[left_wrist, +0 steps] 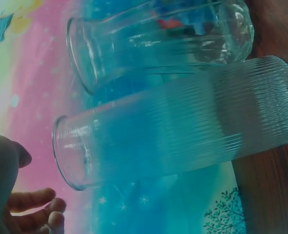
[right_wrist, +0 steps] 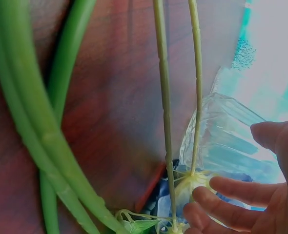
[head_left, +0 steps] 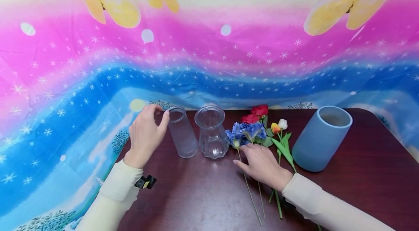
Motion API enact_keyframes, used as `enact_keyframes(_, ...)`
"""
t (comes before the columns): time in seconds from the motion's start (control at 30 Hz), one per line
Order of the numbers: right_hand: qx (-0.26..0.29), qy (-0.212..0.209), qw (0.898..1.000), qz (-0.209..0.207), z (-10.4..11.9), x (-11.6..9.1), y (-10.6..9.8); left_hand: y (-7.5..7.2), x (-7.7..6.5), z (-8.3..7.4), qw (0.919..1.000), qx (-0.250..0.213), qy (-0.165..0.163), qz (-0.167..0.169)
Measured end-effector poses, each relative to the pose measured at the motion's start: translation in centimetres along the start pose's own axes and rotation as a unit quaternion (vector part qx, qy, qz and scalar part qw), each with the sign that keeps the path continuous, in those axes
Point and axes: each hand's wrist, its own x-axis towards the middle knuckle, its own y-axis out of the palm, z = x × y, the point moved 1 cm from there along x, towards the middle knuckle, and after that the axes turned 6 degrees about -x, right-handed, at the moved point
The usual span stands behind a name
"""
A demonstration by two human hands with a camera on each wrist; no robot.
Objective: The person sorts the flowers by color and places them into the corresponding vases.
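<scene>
My left hand (head_left: 146,134) is at the rim of a tall ribbed glass vase (head_left: 184,138), thumb and fingers spread loosely with nothing between them. In the left wrist view, a gap separates the fingertips (left_wrist: 57,204) from the vase's mouth. Beside it stands a clear glass vase (head_left: 214,142) with a flared neck. My right hand (head_left: 263,163) hovers low over blue artificial flowers (head_left: 244,132), its fingers loosely extended. From the right wrist view, the fingertips (right_wrist: 202,195) are right by the base of a bloom, and two thin stems (right_wrist: 164,97) run past without being gripped.
Red flowers (head_left: 259,110) lie behind the blue ones. An orange-yellow tulip (head_left: 275,128) and a white tulip (head_left: 283,124) with thick green stems lie under and right of my right wrist. A blue-grey vase (head_left: 319,147) stands at the right on the dark table (head_left: 196,194).
</scene>
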Motion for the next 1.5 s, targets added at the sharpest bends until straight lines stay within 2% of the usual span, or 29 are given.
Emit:
enact_keyframes(0.2, 0.002, 0.001, 1.0, -0.002, 0.0, 0.3, 0.1, 0.4, 1.2, 0.6, 0.9974, 0.005, -0.047, 0.053)
enact_keyframes(0.53, -0.004, 0.0, 1.0, 0.0, 0.2, 0.5, 0.5, 0.9, 2.3, 1.4, 0.9886, 0.004, -0.094, 0.118)
enact_keyframes(0.73, -0.005, 0.007, 1.0, 0.011, 0.2, 0.7, 0.9, 1.4, 2.7, 1.8, 0.9846, 0.012, -0.093, 0.148)
enact_keyframes(1.0, 0.013, 0.013, 0.999, 0.028, 0.1, 1.0, 1.4, 1.5, 2.9, 2.1, 0.9804, -0.007, -0.091, 0.175)
enact_keyframes(1.5, -0.02, -0.011, 1.0, 0.005, 0.0, 1.3, 2.3, 1.5, 3.2, 1.9, 0.9729, 0.003, -0.097, 0.21)
